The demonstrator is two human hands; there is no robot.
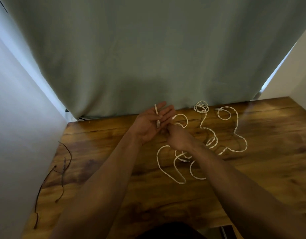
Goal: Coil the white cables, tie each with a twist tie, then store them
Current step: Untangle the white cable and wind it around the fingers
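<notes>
My left hand (149, 124) is held palm up above the table's far middle, with the plug end of a white cable (156, 114) lying across its fingers. My right hand (177, 137) is closed on the same cable just beside the left palm; a loop (183, 118) arcs over behind it. That cable trails down in loose loops (167, 171) on the wood in front of my right wrist. A second white cable (236, 128), twisted on itself, sprawls at the right, with small coils (201, 106) near the curtain.
The wooden table (114, 145) fills the lower view. Thin dark twist ties (62, 169) lie near its left edge. A grey-green curtain (148, 57) hangs behind the table, with white walls (19, 118) at both sides.
</notes>
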